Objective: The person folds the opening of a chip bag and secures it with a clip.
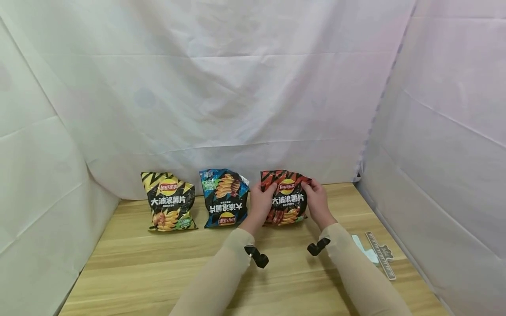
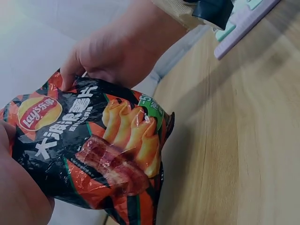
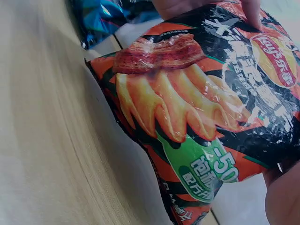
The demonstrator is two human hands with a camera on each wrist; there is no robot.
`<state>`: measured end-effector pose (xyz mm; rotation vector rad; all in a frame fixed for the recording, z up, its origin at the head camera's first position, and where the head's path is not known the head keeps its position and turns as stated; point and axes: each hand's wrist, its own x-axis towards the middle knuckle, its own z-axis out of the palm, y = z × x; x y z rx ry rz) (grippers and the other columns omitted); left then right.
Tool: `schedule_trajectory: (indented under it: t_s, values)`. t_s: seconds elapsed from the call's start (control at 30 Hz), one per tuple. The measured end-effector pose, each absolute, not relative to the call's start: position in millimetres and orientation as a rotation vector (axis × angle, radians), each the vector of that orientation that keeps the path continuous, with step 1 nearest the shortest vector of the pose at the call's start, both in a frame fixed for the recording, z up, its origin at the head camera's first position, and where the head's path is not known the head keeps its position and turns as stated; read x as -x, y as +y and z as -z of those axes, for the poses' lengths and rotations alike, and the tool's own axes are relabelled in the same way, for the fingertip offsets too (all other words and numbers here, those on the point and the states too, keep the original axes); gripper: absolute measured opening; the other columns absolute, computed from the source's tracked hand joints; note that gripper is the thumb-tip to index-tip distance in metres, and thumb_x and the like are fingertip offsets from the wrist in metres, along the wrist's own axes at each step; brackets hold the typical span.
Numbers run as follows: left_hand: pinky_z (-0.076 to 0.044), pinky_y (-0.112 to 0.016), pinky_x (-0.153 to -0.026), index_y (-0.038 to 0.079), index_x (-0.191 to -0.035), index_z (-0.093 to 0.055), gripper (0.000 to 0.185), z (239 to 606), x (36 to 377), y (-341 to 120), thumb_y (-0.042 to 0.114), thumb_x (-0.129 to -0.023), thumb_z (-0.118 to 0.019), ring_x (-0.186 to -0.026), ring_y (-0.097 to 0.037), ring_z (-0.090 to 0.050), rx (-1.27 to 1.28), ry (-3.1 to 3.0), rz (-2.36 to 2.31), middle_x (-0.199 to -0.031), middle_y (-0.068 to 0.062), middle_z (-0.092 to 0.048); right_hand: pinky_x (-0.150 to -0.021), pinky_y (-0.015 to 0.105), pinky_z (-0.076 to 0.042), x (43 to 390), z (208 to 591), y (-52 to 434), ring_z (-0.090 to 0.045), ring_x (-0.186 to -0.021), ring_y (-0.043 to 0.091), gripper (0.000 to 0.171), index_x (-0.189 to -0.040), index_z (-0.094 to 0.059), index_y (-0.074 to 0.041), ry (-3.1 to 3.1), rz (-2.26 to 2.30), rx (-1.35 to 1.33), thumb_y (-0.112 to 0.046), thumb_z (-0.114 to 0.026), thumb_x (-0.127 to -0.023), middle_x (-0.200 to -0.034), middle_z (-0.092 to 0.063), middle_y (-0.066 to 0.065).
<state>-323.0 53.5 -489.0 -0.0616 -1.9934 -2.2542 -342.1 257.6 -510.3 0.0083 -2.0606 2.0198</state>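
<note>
Both hands hold a red and black bag of potato chips (image 1: 287, 210) at the back of the table, one at each side. My left hand (image 1: 261, 202) grips its left edge, thumb on the front. On the opposite edge is my right hand (image 1: 318, 202), its thumb also pressing the front near the round logo. The bag stands upright, logo at the top, in the head view. Close up in the left wrist view, the bag (image 2: 93, 140) shows wavy chips and bacon. Fingers behind the bag are hidden.
Left of the hands stand a blue chip bag (image 1: 225, 199), printed upside down, and a yellow and black chip bag (image 1: 170, 204). A ruler-like strip (image 1: 381, 255) and a pale blue piece (image 1: 365, 250) lie on the wooden table (image 1: 158, 272) at right. White cloth (image 1: 237, 101) hangs behind.
</note>
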Motion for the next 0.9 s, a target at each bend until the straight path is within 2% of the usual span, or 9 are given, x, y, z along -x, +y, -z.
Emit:
schedule_trajectory:
  t_s: [0.1, 0.23, 0.33, 0.53, 0.67, 0.77, 0.83, 0.87, 0.9]
  values:
    - [-0.057, -0.033, -0.082, 0.015, -0.13, -0.076, 0.024, 480, 313, 44, 0.029, -0.11, -0.074, -0.096, -0.012, -0.068, 0.092, -2.012, 2.288, -0.115, -0.001, -0.077, -0.091, 0.022, -0.053, 333, 506, 254, -0.066, -0.105, 0.012, 0.03, -0.124, -0.069, 0.007, -2.025, -2.023, -0.031, -0.021, -0.065, -0.114, -0.107, -0.074, -0.004]
    - [-0.057, -0.033, -0.082, 0.013, -0.134, -0.073, 0.028, 470, 299, 23, 0.027, -0.11, -0.073, -0.098, -0.013, -0.068, 0.206, -2.101, 2.283, -0.122, -0.006, -0.075, -0.084, 0.023, -0.055, 316, 496, 247, -0.065, -0.095, 0.012, 0.029, -0.118, -0.07, 0.008, -2.049, -2.007, -0.061, -0.021, -0.068, -0.113, -0.098, -0.073, -0.005]
    - [-0.055, -0.033, -0.075, 0.007, -0.134, -0.071, 0.029, 463, 290, 6, 0.025, -0.111, -0.071, -0.091, -0.018, -0.065, 0.31, -2.191, 2.238, -0.119, -0.012, -0.074, -0.084, 0.022, -0.053, 300, 489, 240, -0.063, -0.095, 0.012, 0.029, -0.117, -0.072, 0.008, -2.09, -2.001, -0.064, -0.021, -0.07, -0.112, -0.097, -0.073, -0.005]
    - [-0.062, -0.034, -0.081, 0.007, -0.137, -0.07, 0.034, 453, 273, -28, 0.027, -0.11, -0.073, -0.097, -0.017, -0.073, 0.367, -2.306, 2.178, -0.123, -0.01, -0.077, -0.088, 0.025, -0.052, 279, 484, 222, -0.063, -0.094, 0.012, 0.025, -0.115, -0.074, 0.012, -2.09, -2.044, -0.113, -0.013, -0.072, -0.11, -0.094, -0.076, -0.006]
    - [-0.056, -0.031, -0.069, 0.008, -0.138, -0.07, 0.033, 446, 264, -49, 0.026, -0.11, -0.073, -0.079, -0.014, -0.066, 0.401, -2.351, 2.15, -0.117, -0.01, -0.079, -0.087, 0.025, -0.054, 268, 480, 209, -0.065, -0.092, 0.012, 0.024, -0.115, -0.073, 0.015, -2.073, -2.079, -0.196, -0.008, -0.071, -0.109, -0.094, -0.077, -0.005]
    - [-0.045, -0.03, -0.058, 0.006, -0.132, -0.072, 0.029, 441, 257, -63, 0.023, -0.109, -0.074, -0.063, -0.015, -0.051, 0.433, -2.38, 2.121, -0.1, -0.009, -0.078, -0.084, 0.025, -0.055, 261, 477, 201, -0.066, -0.09, 0.012, 0.022, -0.118, -0.073, 0.015, -2.089, -2.089, -0.241, -0.005, -0.07, -0.109, -0.095, -0.076, -0.002]
    - [-0.045, -0.03, -0.058, 0.005, -0.129, -0.073, 0.027, 440, 254, -72, 0.022, -0.109, -0.075, -0.061, -0.014, -0.05, 0.451, -2.394, 2.096, -0.095, -0.007, -0.077, -0.083, 0.025, -0.057, 256, 475, 197, -0.068, -0.09, 0.012, 0.02, -0.118, -0.074, 0.013, -2.12, -2.083, -0.276, -0.005, -0.071, -0.109, -0.097, -0.076, 0.002]
    - [-0.047, -0.029, -0.059, 0.004, -0.129, -0.073, 0.027, 440, 253, -75, 0.022, -0.108, -0.075, -0.064, -0.013, -0.055, 0.456, -2.399, 2.082, -0.096, -0.006, -0.077, -0.082, 0.025, -0.057, 254, 474, 195, -0.068, -0.089, 0.013, 0.019, -0.117, -0.074, 0.012, -2.135, -2.076, -0.292, -0.005, -0.071, -0.108, -0.097, -0.076, 0.005]
    - [-0.044, -0.03, -0.057, 0.004, -0.129, -0.072, 0.028, 440, 251, -79, 0.022, -0.108, -0.075, -0.061, -0.015, -0.049, 0.456, -2.404, 2.075, -0.094, -0.008, -0.076, -0.082, 0.025, -0.057, 252, 473, 192, -0.068, -0.089, 0.013, 0.018, -0.117, -0.075, 0.011, -2.142, -2.075, -0.309, -0.004, -0.071, -0.108, -0.098, -0.076, 0.007]
